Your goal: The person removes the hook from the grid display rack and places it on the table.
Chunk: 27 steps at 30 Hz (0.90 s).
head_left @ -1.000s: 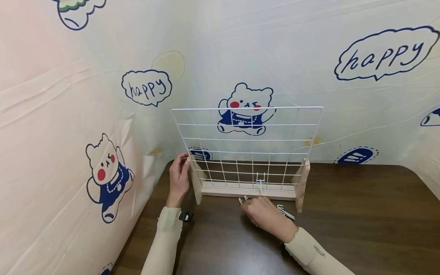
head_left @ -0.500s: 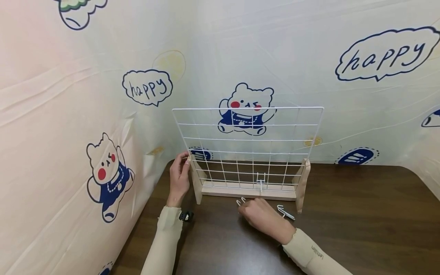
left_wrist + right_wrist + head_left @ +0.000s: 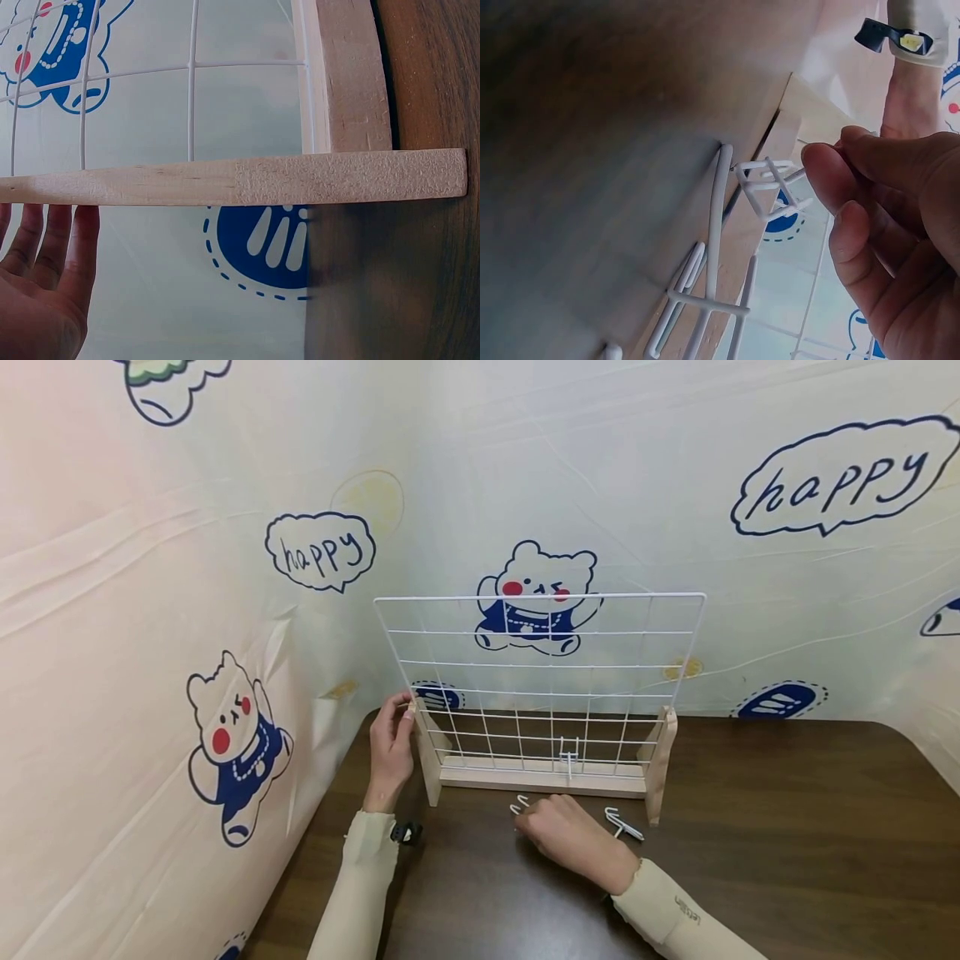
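Observation:
A white wire grid panel (image 3: 551,665) stands tilted in a wooden stand (image 3: 540,775) on the table. My left hand (image 3: 391,739) rests against the stand's left side piece (image 3: 240,180); in the left wrist view its fingers are straight and touch the outer face. In front of the stand, my right hand (image 3: 570,835) pinches a white wire hook (image 3: 517,805) between thumb and index finger, its two prongs sticking out to the left. The right wrist view shows this held hook (image 3: 769,187) from close by. One white hook (image 3: 569,758) hangs low on the grid.
More loose white hooks (image 3: 622,824) lie on the brown table (image 3: 780,827), right of my right hand and near the stand's right side piece (image 3: 660,764). A printed cloth (image 3: 645,485) hangs behind the table and along its left side.
My right hand has moved slightly left and toward me with the hook, uncovering more of the loose hooks beside it. My left hand stays on the stand.

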Each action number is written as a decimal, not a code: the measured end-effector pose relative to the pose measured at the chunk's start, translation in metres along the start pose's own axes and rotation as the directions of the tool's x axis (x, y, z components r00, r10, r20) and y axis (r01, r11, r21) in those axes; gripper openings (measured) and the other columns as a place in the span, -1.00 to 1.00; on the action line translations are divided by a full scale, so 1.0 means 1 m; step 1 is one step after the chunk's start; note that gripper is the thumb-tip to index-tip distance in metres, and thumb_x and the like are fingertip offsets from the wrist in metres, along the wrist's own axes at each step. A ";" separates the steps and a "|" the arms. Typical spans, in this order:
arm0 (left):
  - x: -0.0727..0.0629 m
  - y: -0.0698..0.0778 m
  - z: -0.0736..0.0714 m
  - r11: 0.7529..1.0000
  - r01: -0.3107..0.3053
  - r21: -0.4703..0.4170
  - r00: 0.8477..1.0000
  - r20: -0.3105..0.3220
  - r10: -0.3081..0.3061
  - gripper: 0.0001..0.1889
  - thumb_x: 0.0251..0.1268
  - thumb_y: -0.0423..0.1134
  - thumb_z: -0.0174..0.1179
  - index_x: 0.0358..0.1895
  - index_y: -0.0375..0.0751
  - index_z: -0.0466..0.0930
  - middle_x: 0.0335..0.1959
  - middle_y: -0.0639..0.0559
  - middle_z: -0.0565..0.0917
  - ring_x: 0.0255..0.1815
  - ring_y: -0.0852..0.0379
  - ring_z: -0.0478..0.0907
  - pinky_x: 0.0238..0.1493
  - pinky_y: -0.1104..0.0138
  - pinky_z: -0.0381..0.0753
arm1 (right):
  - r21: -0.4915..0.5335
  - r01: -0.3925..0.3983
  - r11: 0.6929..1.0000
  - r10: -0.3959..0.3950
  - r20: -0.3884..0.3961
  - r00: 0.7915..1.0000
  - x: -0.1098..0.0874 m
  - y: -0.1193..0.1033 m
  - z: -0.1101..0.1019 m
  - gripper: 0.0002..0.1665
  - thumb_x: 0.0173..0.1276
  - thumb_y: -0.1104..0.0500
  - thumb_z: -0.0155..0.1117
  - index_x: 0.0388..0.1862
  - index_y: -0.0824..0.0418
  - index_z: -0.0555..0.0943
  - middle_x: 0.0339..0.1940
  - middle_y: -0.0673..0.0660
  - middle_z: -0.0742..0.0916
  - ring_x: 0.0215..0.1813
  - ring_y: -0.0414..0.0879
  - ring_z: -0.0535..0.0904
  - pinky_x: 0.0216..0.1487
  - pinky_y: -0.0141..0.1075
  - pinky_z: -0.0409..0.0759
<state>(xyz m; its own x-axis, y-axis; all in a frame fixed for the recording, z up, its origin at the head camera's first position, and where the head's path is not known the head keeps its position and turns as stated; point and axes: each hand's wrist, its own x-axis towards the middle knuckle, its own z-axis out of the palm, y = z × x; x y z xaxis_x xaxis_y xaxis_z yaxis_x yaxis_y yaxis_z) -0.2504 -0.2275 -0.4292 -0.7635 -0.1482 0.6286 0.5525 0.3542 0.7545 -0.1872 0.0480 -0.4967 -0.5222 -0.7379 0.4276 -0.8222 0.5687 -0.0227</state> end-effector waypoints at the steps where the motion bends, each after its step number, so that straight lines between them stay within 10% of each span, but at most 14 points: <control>1: 0.000 0.000 0.000 1.000 0.000 -0.001 1.000 -0.001 0.000 -0.73 0.53 -0.51 -0.03 0.10 -0.65 0.54 0.00 -0.53 0.63 -0.06 0.28 0.54 -0.04 0.63 0.42 | 0.003 -0.002 1.000 0.002 0.004 1.000 0.000 0.000 0.000 -0.61 0.22 0.38 0.35 -0.66 0.00 0.50 -0.65 -0.15 0.66 -0.64 -0.24 0.50 -0.63 -0.33 0.39; 27: 0.000 -0.001 -0.001 0.999 -0.021 0.026 1.000 0.002 0.020 -0.74 0.53 -0.51 -0.03 0.09 -0.62 0.56 -0.04 -0.51 0.65 -0.15 0.23 0.52 -0.14 0.62 0.44 | 0.020 -0.026 0.999 0.023 0.118 0.993 0.006 -0.005 0.001 -0.61 0.40 0.20 0.37 -0.66 0.00 0.57 -0.71 -0.10 0.65 -0.67 -0.26 0.45 -0.61 -0.30 0.45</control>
<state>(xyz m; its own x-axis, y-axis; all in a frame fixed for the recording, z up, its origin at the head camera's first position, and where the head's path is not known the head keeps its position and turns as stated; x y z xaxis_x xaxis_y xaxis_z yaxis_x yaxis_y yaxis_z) -0.2508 -0.2289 -0.4297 -0.7528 -0.1387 0.6435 0.5591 0.3811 0.7363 -0.1863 0.0405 -0.4953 -0.5642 -0.7622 0.3172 -0.8128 0.5803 -0.0514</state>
